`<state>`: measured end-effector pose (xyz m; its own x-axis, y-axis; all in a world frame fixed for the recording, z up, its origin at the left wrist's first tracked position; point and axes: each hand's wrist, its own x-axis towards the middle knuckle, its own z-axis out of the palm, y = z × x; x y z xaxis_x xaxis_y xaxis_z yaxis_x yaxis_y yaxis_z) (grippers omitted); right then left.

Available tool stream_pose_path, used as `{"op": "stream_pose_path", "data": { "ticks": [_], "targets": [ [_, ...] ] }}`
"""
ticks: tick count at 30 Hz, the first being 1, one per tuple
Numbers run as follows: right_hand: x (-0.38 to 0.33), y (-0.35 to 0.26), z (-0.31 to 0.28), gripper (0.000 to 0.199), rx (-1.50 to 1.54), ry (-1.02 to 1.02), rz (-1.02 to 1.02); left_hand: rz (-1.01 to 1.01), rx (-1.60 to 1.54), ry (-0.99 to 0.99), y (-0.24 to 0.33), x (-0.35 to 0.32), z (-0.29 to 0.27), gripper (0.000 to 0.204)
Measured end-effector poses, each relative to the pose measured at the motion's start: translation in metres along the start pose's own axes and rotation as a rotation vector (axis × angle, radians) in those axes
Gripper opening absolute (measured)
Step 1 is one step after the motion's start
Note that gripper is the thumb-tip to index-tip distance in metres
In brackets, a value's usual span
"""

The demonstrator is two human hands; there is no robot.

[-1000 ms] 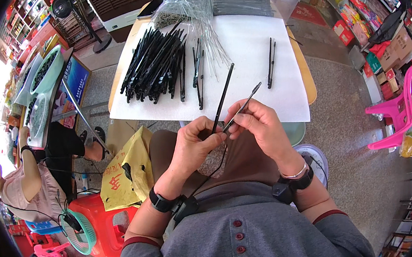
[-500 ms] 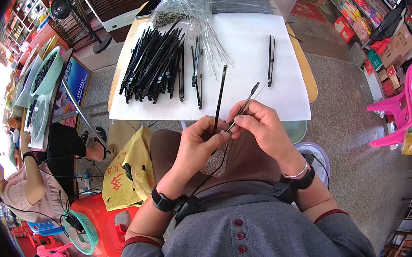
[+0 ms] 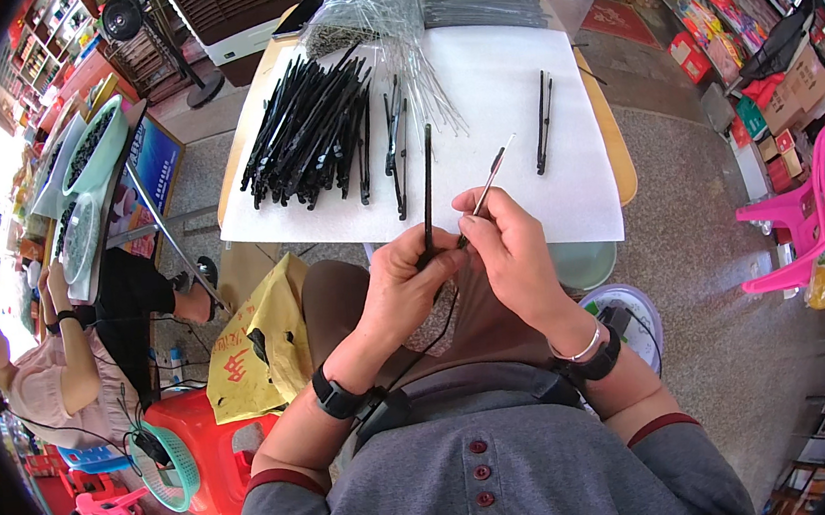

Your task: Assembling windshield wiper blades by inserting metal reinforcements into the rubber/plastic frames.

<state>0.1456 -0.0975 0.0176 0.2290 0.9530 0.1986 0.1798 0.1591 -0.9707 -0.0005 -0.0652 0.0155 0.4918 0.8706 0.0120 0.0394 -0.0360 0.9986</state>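
Pinching close together over the near edge of the table, the two hands have changed their angle since the earlier frames. The black strip (image 3: 428,180) in the left hand (image 3: 395,284) leaned to the right before; now it stands almost upright. The thin rod (image 3: 492,177) in the right hand (image 3: 512,247) has swung steeper too, and more of its pale tip shows beyond a short dark part. The pile of black strips (image 3: 309,133) on the far left of the white sheet (image 3: 496,188) lies as it did, and so does the narrow pair of strips (image 3: 543,123) on the right.

The black strip is straight, slim and dark, its far end blunt; its near end goes into the left fingers, which hide it. The thin rod is much finer, with a dull reddish shaft.

Both hands are nearly closed. The left has its fingers curled and its thumb pressed in, gripping the strip; the right nips the rod between thumb and forefinger. Their fingertips almost meet, and whether the two pieces touch there cannot be told.
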Motion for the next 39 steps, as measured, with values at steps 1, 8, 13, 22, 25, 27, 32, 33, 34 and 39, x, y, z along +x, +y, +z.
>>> {"op": "stream_pose_path", "data": {
  "ticks": [1, 8, 13, 22, 25, 27, 32, 33, 34, 39],
  "targets": [
    [0.004, 0.005, 0.0, 0.017, 0.0, 0.002, -0.003, 0.003, 0.001, -0.001, -0.001, 0.002, 0.0, 0.009],
    [0.026, 0.002, -0.01, 0.024, 0.248, 0.052, 0.176, -0.05, 0.239, -0.041, 0.011, 0.01, 0.002, 0.021],
    [0.023, -0.005, -0.022, 0.039, 0.05, 0.056, 0.038, -0.001, 0.392, -0.114, 0.025, 0.02, 0.005, 0.023],
    [0.117, 0.025, -0.122, 0.02, -0.57, 0.151, 0.116, 0.253, 1.005, 0.367, 0.002, 0.077, -0.027, 0.034],
    [0.127, 0.022, -0.123, 0.037, -0.557, 0.012, 0.444, 0.135, 1.046, 0.378, -0.007, 0.097, -0.033, 0.03],
    [0.122, 0.041, -0.114, 0.034, -0.803, 0.169, 0.141, 0.169, 1.027, 0.407, -0.017, 0.102, -0.044, 0.027],
    [0.089, 0.022, -0.06, 0.034, -0.747, 0.01, -0.175, 0.049, 0.603, 0.353, -0.012, 0.097, -0.057, 0.034],
    [0.085, 0.023, -0.047, 0.033, -0.724, -0.07, -0.207, 0.045, 0.608, 0.359, -0.004, 0.091, -0.057, 0.034],
    [0.081, 0.024, -0.033, 0.033, -0.702, -0.143, -0.237, -0.034, 0.383, 0.296, 0.006, 0.084, -0.055, 0.031],
    [0.072, 0.003, 0.014, 0.027, -0.105, -0.107, 0.123, -0.14, -0.034, 0.093, 0.01, 0.05, -0.051, 0.028]
  ]
}}
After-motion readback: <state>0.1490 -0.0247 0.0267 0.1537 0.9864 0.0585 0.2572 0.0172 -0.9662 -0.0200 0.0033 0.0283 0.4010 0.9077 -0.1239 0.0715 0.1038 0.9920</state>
